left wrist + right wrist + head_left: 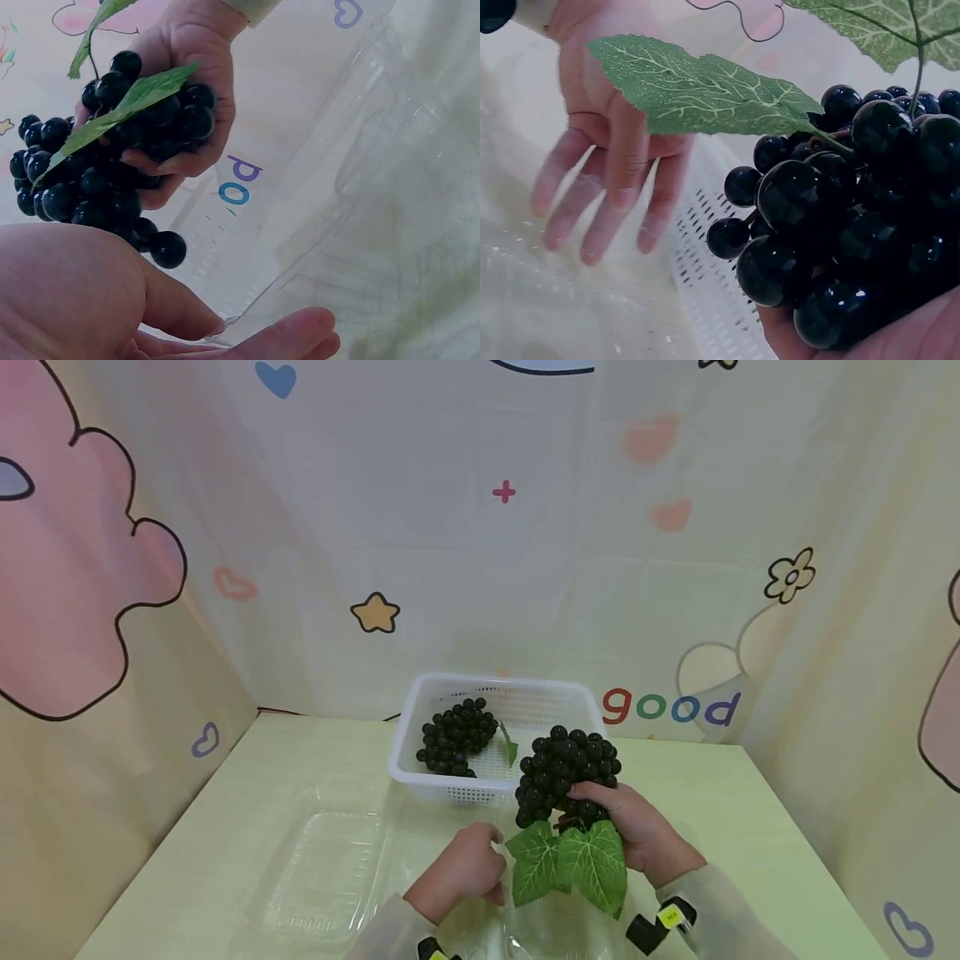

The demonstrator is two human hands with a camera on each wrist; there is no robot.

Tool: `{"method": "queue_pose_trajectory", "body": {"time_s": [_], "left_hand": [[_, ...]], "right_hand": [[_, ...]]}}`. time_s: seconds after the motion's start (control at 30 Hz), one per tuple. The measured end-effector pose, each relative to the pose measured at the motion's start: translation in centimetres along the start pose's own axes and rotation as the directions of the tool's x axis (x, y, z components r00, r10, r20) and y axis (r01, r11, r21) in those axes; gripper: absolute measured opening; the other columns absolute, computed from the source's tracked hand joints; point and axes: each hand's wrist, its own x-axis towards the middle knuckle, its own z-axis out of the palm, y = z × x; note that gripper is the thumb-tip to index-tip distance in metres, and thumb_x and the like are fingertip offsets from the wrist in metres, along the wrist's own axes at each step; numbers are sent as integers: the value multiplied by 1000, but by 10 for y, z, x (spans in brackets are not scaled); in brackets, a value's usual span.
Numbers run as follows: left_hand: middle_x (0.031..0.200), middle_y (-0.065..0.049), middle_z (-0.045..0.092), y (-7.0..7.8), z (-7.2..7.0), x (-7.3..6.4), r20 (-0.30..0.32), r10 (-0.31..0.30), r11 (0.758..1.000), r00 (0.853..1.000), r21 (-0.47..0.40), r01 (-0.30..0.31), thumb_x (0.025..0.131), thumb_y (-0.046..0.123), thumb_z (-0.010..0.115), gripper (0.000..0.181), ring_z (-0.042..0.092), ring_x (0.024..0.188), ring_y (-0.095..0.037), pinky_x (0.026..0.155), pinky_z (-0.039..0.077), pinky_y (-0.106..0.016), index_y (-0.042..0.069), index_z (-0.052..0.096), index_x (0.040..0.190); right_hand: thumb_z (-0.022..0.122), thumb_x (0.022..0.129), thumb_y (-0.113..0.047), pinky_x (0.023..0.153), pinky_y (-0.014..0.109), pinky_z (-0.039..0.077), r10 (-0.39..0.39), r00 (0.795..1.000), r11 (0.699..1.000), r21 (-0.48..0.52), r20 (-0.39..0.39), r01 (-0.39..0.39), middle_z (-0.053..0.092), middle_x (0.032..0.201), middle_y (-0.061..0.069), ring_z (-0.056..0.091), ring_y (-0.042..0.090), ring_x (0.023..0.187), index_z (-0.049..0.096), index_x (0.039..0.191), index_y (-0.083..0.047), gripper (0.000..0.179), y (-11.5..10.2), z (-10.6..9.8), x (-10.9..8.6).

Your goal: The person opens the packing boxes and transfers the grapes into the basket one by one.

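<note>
My right hand (645,835) grips a bunch of dark grapes (558,768), its green leaves (592,860) hanging toward me. In the right wrist view the round grapes (877,225) fill the palm side of the hand. To the left, my left hand (468,864) pinches the rim of a clear plastic container (360,217). The left wrist view has the thumb on one side of the thin wall and the fingers on the other. Below the grapes, this container's near part (555,927) is hard to make out against the table.
A white perforated basket (525,689) stands at the back of the table, holding another dark grape bunch (457,731) with a small leaf. On the left lies an outspread clear plastic tray (322,877). A printed curtain (480,552) encloses the back and sides.
</note>
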Motion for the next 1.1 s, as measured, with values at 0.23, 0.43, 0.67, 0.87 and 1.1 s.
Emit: {"method": "queue_pose_trajectory", "body": {"time_s": [0.23,0.43,0.67,0.87,1.1], "left_hand": [[69,-14,70,0,0,1,5,-11,1000,1000,-1,11,93,-4,51,39,75,63,-33,77,63,-39,-16,53,131],[74,-15,70,-1,1,3,-5,-14,1000,1000,0,14,92,-4,51,41,75,63,-34,77,63,-39,-17,53,131],[70,-15,71,0,2,1,-18,2,1000,1000,28,-2,90,-5,51,42,75,60,-32,80,62,-41,-17,53,129],[71,-14,71,-1,4,2,-28,28,998,999,50,-26,90,-4,51,42,74,58,-31,88,60,-45,-17,54,129],[69,-12,71,-4,6,3,-28,39,997,999,66,-37,90,-4,51,41,74,56,-28,90,60,-44,-17,54,129]], "right_hand": [[56,99,-23,84,34,63,8,999,1000,14,-32,-7,69,109,5,73,17,92,28,149,-5,60,-14,-2,9],[56,99,-24,82,33,63,21,998,999,38,-56,-19,69,109,5,74,17,89,29,148,-6,59,-27,-5,19],[59,99,-24,80,32,63,13,996,998,57,-91,-7,68,105,4,74,16,85,33,143,-6,55,-39,-5,33],[61,99,-24,77,31,64,11,994,995,98,-113,0,69,98,3,74,15,79,38,136,-7,47,-52,-6,48],[64,99,-26,77,29,63,49,991,982,186,-126,-25,67,99,2,74,15,78,43,127,-11,39,-64,-10,71]]}}
